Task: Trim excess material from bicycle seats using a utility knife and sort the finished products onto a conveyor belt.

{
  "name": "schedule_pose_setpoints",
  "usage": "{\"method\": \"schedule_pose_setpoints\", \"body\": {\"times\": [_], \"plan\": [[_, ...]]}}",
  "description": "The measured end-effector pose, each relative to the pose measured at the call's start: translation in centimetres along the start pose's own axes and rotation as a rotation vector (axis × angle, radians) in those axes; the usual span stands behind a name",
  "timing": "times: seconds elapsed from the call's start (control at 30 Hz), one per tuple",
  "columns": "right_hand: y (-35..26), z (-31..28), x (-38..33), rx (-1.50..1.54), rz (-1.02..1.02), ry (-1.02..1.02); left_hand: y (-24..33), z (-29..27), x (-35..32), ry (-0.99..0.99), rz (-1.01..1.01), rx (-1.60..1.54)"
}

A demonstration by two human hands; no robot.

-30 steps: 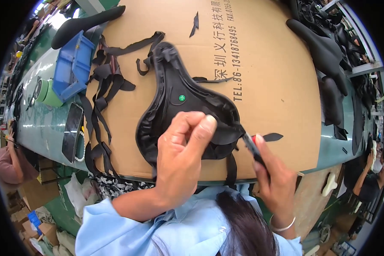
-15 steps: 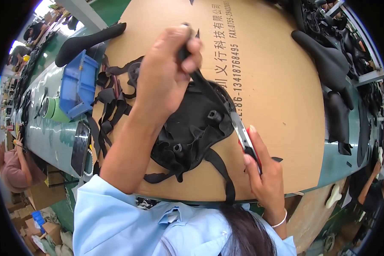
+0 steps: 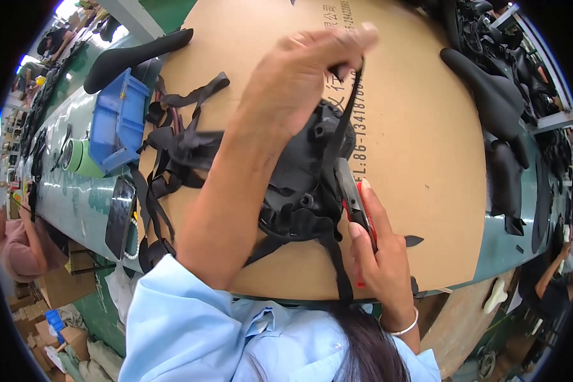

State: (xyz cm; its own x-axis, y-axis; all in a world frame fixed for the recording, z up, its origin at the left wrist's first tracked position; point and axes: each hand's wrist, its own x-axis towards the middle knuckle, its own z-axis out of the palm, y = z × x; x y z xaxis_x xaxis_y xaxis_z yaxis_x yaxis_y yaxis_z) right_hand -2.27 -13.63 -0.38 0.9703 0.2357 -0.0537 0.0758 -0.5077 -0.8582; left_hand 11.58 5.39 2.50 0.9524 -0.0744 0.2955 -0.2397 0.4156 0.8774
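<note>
A black bicycle saddle, seemingly underside up, lies on a cardboard sheet. My left hand is raised over its far edge, closed on a narrow black strip that is pulled taut down to the saddle's right rim. In my right hand is a utility knife with a red, black and silver body. Its tip meets the strip at the saddle's edge; the blade itself is hard to make out. My left forearm covers the saddle's left part.
Loose black offcuts are heaped left of the saddle. Beyond them stand a blue bin, a green round container and a dark phone-like slab. Finished-looking saddles lie at right. A co-worker sits at far left.
My left hand has moved right, drawing the strip steeper. The saddle has turned and shifted a little right and away. The knife has moved slightly left and up along the rim.
</note>
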Motion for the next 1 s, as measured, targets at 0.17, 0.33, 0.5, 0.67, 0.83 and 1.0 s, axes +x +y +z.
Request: {"method": "schedule_pose_setpoints", "body": {"times": [0.17, 0.33, 0.5, 0.67, 0.83, 1.0], "plan": [[-1.4, -3.7, -0.9, -0.301, -0.103, -0.195, 0.6, -1.9, -0.8, 0.101, 0.059, -0.623], [-2.0, -5.6, 1.4, -0.502, -0.193, -0.212, 4.8, 0.2, -5.0, -0.496, 0.083, 1.453], [-2.5, -4.5, 2.2, -0.377, -0.101, -0.283, -0.1, -2.7, -5.2, -0.507, 0.694, 1.349], [-0.5, -1.9, -1.5, 0.06, 0.117, -0.223, -1.7, -2.4, -4.6, -0.333, 0.867, 1.225], [-1.9, 0.2, -4.7, 0.137, 0.235, -0.084, -1.3, -2.8, -4.2, 0.049, 0.778, 1.295], [-0.8, -1.0, -3.1, -0.235, -0.083, 0.014, -1.8, -5.5, -3.1, 0.159, -0.006, 0.931]]}}
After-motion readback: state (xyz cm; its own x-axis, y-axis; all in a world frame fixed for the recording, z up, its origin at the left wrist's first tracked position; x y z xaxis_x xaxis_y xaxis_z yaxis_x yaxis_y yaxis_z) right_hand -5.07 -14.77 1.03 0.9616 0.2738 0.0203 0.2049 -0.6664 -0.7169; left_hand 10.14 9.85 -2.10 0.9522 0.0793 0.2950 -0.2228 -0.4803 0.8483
